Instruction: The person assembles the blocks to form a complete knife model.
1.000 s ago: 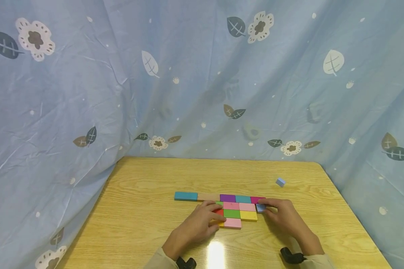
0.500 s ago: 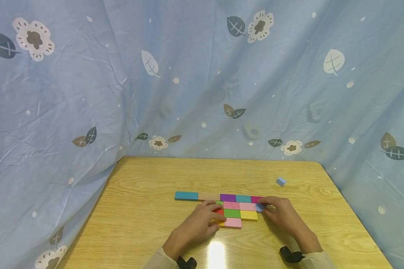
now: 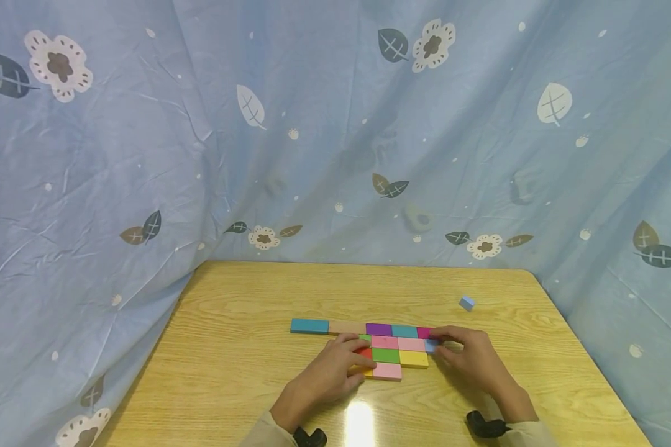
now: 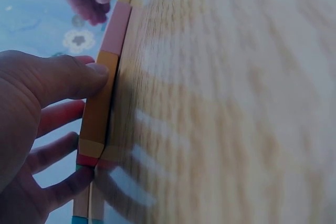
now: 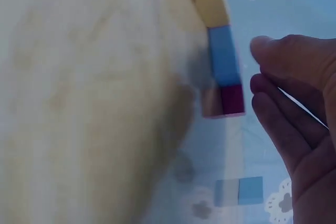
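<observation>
Flat coloured blocks lie in staggered rows in the head view. My left hand (image 3: pixel 332 369) rests over their left part, fingers spread, hiding several; in the left wrist view its thumb touches an orange block (image 4: pixel 97 103), with a pink block (image 4: pixel 116 30) beyond. My right hand (image 3: pixel 472 357) is at the right end, fingertips near a light blue block (image 3: pixel 431 346) that stands against a pink one (image 3: pixel 411 344), below a magenta block (image 3: pixel 424 333). In the right wrist view, the thumb and fingers are slightly bent and apart from the blocks, holding nothing.
A separate small light blue block (image 3: pixel 466 303) lies farther back on the right of the wooden table (image 3: pixel 229 372). A teal block (image 3: pixel 309 326) ends the back row at the left. A patterned blue curtain (image 3: pixel 324 124) hangs behind and beside the table.
The light blue block by my right hand has slid left, from slightly askew to snug against the pink block. My right hand shifted slightly with it; the left hand stays put.
</observation>
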The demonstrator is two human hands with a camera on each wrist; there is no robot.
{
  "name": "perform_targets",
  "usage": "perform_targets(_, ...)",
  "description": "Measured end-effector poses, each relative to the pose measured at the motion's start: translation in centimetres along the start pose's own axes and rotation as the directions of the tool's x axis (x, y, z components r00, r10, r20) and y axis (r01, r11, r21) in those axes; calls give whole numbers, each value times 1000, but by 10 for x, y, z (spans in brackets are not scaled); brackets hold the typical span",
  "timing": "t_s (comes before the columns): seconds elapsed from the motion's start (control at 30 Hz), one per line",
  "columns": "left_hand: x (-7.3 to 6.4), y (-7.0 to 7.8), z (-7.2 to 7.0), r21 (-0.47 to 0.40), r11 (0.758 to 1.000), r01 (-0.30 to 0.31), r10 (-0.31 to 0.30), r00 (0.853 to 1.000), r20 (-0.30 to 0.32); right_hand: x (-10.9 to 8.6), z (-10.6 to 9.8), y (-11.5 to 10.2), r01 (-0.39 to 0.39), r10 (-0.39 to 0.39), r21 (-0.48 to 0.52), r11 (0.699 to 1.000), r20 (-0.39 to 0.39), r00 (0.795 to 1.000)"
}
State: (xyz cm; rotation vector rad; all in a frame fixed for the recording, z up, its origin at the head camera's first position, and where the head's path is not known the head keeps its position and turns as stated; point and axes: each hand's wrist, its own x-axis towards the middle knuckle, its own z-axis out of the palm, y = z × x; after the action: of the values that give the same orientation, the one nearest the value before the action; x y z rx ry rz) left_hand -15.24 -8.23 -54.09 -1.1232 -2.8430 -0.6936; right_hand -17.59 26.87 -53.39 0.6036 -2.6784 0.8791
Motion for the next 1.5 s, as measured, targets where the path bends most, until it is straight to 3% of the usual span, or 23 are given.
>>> perform_targets(0.13,1,0,0,9,1000,3,-3,1000,3,4,-12,6,-28,31,38,999,-92,995)
perform_targets(0.27,1,0,0,14,1000,3,-3,1000,4,11,-26,21,-21,35,70,997,-205,978)
perform_targets(0.37,1,-1,0,7,1000,4,-4,1000,3,18,-34,34,-35,60,106,994,-241,969)
perform_targets(0.73,1,-2,2,11,1000,-8,8,1000,2,34,-39,71,-233,239,57,971,-138,961)
perform_targets(1.1,2,-1,1,10,1000,6,-6,1000,3,40,-32,92,-261,268,69,963,-144,953)
perform_targets(1.5,1,1,0,16,1000,4,-4,1000,6,37,-28,96,-299,301,40,954,-169,938)
